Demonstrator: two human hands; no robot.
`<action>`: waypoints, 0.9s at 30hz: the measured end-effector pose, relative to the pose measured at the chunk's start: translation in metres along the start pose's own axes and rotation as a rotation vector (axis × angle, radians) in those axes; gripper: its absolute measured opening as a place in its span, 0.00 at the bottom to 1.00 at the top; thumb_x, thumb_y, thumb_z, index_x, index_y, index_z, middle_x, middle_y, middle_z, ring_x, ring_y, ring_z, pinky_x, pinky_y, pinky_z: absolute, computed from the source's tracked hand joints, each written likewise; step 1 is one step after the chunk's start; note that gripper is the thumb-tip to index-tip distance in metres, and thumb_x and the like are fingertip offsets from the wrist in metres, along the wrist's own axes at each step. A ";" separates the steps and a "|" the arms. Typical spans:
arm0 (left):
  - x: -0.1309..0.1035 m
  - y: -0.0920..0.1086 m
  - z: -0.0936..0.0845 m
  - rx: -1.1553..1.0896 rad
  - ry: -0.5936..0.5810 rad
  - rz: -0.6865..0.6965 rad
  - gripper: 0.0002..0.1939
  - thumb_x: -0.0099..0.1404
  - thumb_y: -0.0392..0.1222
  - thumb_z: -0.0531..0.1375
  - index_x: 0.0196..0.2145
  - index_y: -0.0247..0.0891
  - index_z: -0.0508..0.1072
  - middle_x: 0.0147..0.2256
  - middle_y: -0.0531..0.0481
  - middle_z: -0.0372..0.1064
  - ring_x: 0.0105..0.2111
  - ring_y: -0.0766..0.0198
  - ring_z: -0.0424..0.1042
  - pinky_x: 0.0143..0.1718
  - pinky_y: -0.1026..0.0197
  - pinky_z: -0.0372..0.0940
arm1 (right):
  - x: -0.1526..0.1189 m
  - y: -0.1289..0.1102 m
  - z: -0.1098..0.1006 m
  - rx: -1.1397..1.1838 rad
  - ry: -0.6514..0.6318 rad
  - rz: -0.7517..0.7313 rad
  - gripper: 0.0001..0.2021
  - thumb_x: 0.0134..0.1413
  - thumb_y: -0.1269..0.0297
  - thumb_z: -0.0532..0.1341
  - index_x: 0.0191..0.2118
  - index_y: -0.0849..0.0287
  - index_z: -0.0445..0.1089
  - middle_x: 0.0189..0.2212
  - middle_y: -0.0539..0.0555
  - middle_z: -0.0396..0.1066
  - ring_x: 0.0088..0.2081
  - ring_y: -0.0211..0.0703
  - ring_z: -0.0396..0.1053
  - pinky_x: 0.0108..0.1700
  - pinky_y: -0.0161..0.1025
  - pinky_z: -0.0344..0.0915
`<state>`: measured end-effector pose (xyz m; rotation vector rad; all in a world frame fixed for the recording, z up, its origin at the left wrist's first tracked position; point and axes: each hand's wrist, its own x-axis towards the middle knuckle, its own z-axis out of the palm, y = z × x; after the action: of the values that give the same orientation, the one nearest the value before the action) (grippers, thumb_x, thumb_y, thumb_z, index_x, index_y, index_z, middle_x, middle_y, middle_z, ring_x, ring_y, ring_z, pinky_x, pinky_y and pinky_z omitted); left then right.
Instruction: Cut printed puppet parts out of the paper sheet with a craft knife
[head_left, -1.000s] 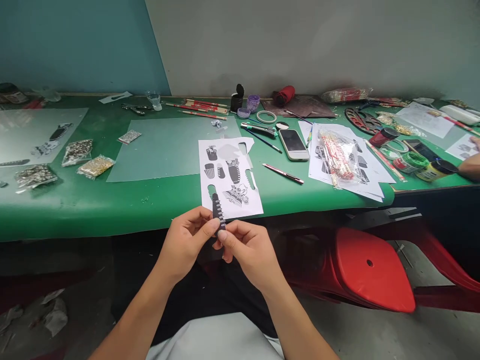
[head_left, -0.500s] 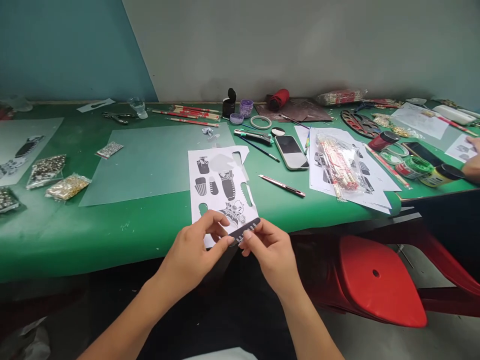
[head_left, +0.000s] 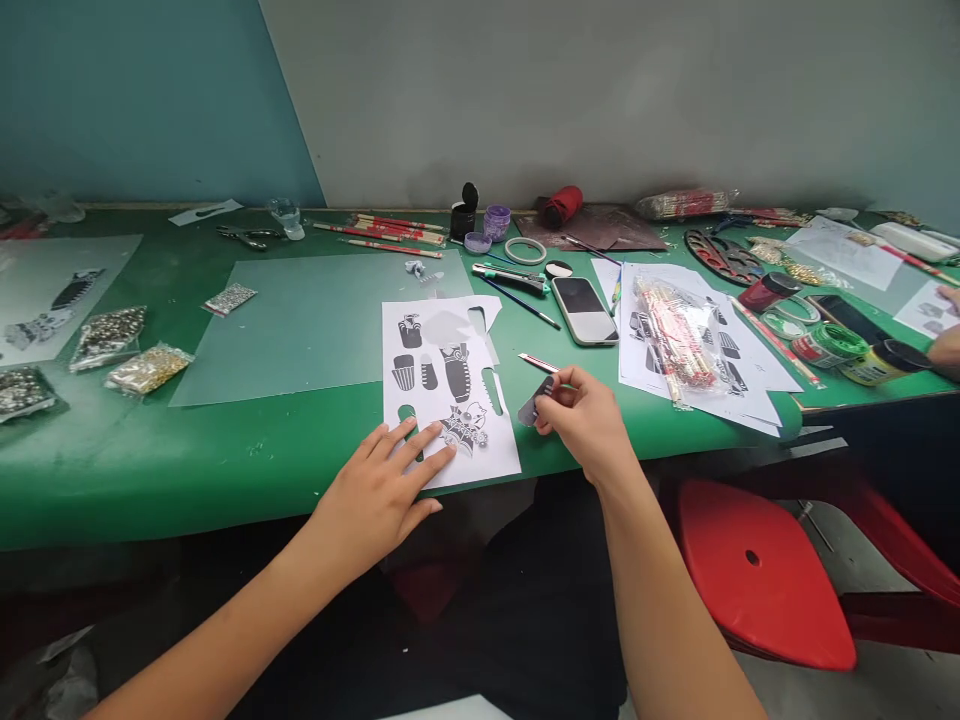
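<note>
My left hand [head_left: 386, 485] lies with fingers spread on the lower left of a printed paper sheet [head_left: 499, 455]. The sheet carries dark printed shapes and has several cut-out holes along its edges. Between the thumb and fingers of my right hand [head_left: 589, 420] is a small dark paper cutout [head_left: 533, 402] with light marks, held just right of the sheet. A slim craft knife [head_left: 536, 362] lies behind that hand, partly hidden by it. Under the sheet's upper left runs a translucent plastic sheet [head_left: 315, 330].
A phone [head_left: 585, 310], a green-black cutter [head_left: 511, 279] and a thin brush [head_left: 523, 303] lie behind the sheet. To the right are bagged sticks [head_left: 679, 335] on printed papers and paint jars [head_left: 829, 343]. Bead bags [head_left: 109, 335] sit left. Another person's hand [head_left: 946, 350] shows far right; a red chair [head_left: 757, 570] stands below.
My left hand has let go of the dark paper cutout and flattened onto the printed sheet. My right hand has carried the cutout rightward, near the slim knife.
</note>
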<state>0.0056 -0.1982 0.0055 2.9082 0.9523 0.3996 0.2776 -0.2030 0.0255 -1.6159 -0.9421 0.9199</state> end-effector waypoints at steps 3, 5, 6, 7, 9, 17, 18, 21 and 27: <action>-0.008 -0.001 -0.005 0.055 0.055 0.036 0.20 0.70 0.39 0.60 0.59 0.39 0.68 0.60 0.42 0.67 0.58 0.52 0.69 0.58 0.43 0.69 | 0.021 0.002 -0.001 -0.104 -0.002 0.040 0.09 0.63 0.62 0.64 0.43 0.61 0.69 0.29 0.46 0.70 0.26 0.31 0.67 0.30 0.33 0.69; -0.013 -0.002 -0.006 0.084 0.087 0.039 0.17 0.71 0.37 0.59 0.56 0.38 0.70 0.56 0.42 0.68 0.54 0.55 0.71 0.54 0.47 0.72 | 0.031 0.007 0.002 -0.177 0.017 0.036 0.13 0.66 0.58 0.62 0.49 0.61 0.69 0.37 0.50 0.72 0.32 0.34 0.71 0.34 0.35 0.72; -0.016 -0.002 -0.006 0.093 0.097 0.041 0.15 0.71 0.38 0.60 0.55 0.37 0.71 0.55 0.43 0.69 0.52 0.57 0.72 0.52 0.49 0.73 | 0.034 0.011 0.004 -0.213 0.032 0.023 0.15 0.66 0.57 0.62 0.51 0.61 0.69 0.40 0.52 0.73 0.35 0.36 0.72 0.37 0.38 0.73; -0.018 -0.003 -0.006 0.098 0.101 0.045 0.14 0.71 0.39 0.60 0.53 0.37 0.71 0.53 0.44 0.70 0.50 0.58 0.73 0.51 0.50 0.73 | 0.037 0.014 0.007 -0.245 0.048 0.004 0.16 0.66 0.56 0.62 0.53 0.61 0.69 0.43 0.53 0.73 0.38 0.38 0.73 0.39 0.40 0.74; -0.020 -0.006 -0.007 0.097 0.099 0.055 0.12 0.71 0.41 0.60 0.51 0.36 0.72 0.50 0.45 0.71 0.46 0.60 0.73 0.49 0.52 0.73 | 0.039 0.018 0.012 -0.301 0.078 -0.037 0.17 0.65 0.56 0.62 0.54 0.60 0.69 0.47 0.55 0.72 0.42 0.41 0.73 0.44 0.44 0.74; -0.020 -0.006 -0.006 0.034 0.108 0.053 0.13 0.72 0.45 0.60 0.49 0.35 0.72 0.44 0.46 0.72 0.42 0.62 0.73 0.45 0.54 0.74 | 0.036 0.022 0.018 -0.474 0.117 -0.118 0.18 0.65 0.54 0.62 0.54 0.60 0.69 0.50 0.56 0.72 0.47 0.44 0.73 0.49 0.48 0.73; -0.020 -0.007 -0.005 0.016 0.109 0.059 0.13 0.72 0.45 0.60 0.48 0.35 0.73 0.43 0.47 0.72 0.41 0.63 0.73 0.44 0.55 0.74 | 0.036 0.023 0.018 -0.489 0.122 -0.127 0.18 0.65 0.54 0.62 0.54 0.60 0.69 0.50 0.56 0.72 0.47 0.44 0.73 0.49 0.48 0.73; -0.019 -0.014 -0.006 -0.036 0.115 0.052 0.13 0.72 0.46 0.59 0.48 0.35 0.73 0.43 0.47 0.73 0.40 0.64 0.74 0.43 0.56 0.74 | 0.037 0.025 0.019 -0.529 0.131 -0.158 0.18 0.66 0.54 0.62 0.55 0.60 0.69 0.51 0.56 0.72 0.48 0.45 0.73 0.50 0.49 0.73; -0.008 -0.046 -0.021 -0.078 0.194 -0.161 0.14 0.72 0.47 0.59 0.49 0.35 0.72 0.44 0.46 0.72 0.39 0.64 0.73 0.41 0.57 0.74 | 0.032 0.021 0.024 -0.615 0.074 -0.197 0.18 0.66 0.54 0.61 0.54 0.60 0.69 0.50 0.56 0.72 0.47 0.44 0.73 0.50 0.49 0.73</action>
<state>-0.0323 -0.1660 0.0179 2.7354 1.1583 0.7008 0.2720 -0.1691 -0.0038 -1.9986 -1.3926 0.4456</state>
